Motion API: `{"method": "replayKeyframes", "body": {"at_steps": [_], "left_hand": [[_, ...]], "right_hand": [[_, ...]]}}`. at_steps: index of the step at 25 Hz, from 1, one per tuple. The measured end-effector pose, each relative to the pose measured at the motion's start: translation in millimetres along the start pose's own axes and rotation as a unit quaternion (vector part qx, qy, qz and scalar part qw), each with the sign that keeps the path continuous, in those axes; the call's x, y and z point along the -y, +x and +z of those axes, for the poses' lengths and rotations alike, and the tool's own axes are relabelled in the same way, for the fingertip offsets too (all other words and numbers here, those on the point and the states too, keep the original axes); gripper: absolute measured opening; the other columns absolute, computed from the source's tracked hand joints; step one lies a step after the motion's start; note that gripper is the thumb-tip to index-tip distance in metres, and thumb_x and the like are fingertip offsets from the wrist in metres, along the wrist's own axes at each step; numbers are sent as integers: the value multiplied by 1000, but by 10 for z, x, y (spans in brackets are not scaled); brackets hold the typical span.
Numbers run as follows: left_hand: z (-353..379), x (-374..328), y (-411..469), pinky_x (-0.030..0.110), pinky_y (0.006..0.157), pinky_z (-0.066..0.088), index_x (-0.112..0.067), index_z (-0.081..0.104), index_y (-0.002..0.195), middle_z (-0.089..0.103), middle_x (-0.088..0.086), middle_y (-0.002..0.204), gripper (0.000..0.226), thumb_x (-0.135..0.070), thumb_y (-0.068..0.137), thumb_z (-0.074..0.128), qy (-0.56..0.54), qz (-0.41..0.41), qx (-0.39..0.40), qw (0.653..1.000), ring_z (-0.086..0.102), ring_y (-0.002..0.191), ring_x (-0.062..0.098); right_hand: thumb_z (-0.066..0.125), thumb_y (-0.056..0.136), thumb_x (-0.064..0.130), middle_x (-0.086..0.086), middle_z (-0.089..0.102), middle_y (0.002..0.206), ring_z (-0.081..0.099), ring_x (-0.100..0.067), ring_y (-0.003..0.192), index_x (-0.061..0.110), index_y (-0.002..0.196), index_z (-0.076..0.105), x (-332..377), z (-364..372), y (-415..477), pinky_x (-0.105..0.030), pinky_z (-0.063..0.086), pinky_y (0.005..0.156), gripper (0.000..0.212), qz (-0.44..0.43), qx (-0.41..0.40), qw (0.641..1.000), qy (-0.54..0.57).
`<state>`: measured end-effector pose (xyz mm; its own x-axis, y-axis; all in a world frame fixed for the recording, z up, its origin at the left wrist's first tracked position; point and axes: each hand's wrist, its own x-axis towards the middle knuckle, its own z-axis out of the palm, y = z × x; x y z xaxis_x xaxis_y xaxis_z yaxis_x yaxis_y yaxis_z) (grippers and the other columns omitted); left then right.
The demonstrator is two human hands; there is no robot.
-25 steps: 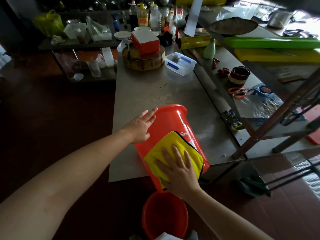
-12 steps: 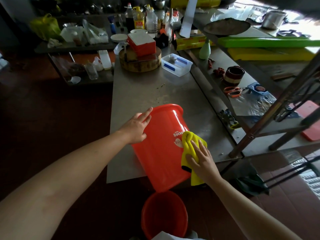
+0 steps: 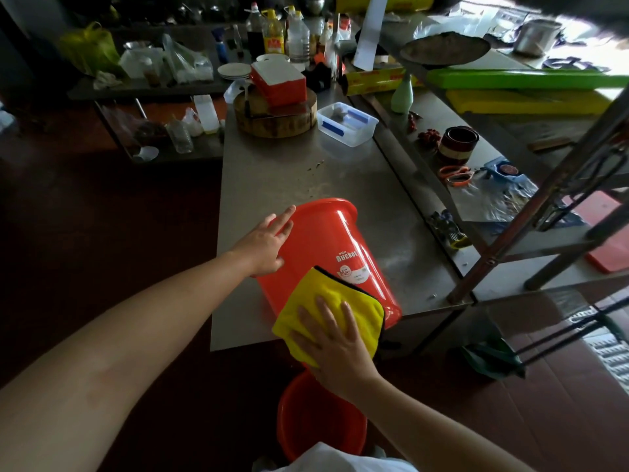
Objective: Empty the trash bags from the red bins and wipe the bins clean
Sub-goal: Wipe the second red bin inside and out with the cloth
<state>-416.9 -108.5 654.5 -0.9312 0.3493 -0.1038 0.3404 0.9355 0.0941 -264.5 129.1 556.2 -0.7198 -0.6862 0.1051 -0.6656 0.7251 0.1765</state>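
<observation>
Bucket [image 3: 326,240] lies base toward me, mouth far — left hand [image 3: 263,245] flat on its side, right hand [image 3: 335,349] flat, pressing cloth [image 3: 326,284].

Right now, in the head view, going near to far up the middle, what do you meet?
First the red bin on the floor, yellow cloth, red bin on the table, wooden chopping block, oil bottle.

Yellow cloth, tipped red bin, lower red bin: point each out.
yellow cloth [image 3: 326,284], head view, bare upper fold.
tipped red bin [image 3: 323,233], head view, side wall above the label.
lower red bin [image 3: 306,413], head view, inside wall.
</observation>
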Motion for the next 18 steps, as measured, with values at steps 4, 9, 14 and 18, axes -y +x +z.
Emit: {"method": "replayKeyframes", "body": {"at_steps": [4, 9, 14, 18], "left_hand": [[61, 52, -60, 41, 117, 30, -15, 4, 161, -45, -22, 151, 96, -28, 90, 68, -16, -5, 1, 1000, -6, 155, 25], [150, 103, -82, 40, 122, 20, -14, 2, 161, -45, -21, 152, 99, -24, 89, 70, -36, -10, 0, 999, -12, 154, 26], [158, 80, -36, 40, 120, 20, -16, 1, 161, -45, -22, 152, 102, -25, 87, 71, -45, -13, 1, 999, -13, 154, 24], [116, 53, 10, 38, 120, 22, -15, 3, 161, -45, -22, 151, 101, -33, 87, 70, -36, -18, 8, 999, -5, 154, 26]], "right_hand": [[56, 83, 58, 0, 14, 169, 5, -36, 155, 41, 152, 37, -121, -7, -54, -68, 20, 116, 74, 18, -25, 999, 37], [41, 94, 70, 4, 9, 169, 4, -32, 156, 48, 156, 24, -660, -12, -255, -61, 24, 118, 68, 124, -48, 984, 117], [36, 94, 76, 5, 10, 168, 8, -25, 156, 49, 155, 24, -1102, 76, -446, -52, 27, 121, 68, 262, -40, 918, 295], [39, 94, 71, 5, 10, 168, 4, -26, 156, 49, 155, 24, -1093, 67, -430, -58, 24, 120, 66, 291, -41, 890, 349]]}}
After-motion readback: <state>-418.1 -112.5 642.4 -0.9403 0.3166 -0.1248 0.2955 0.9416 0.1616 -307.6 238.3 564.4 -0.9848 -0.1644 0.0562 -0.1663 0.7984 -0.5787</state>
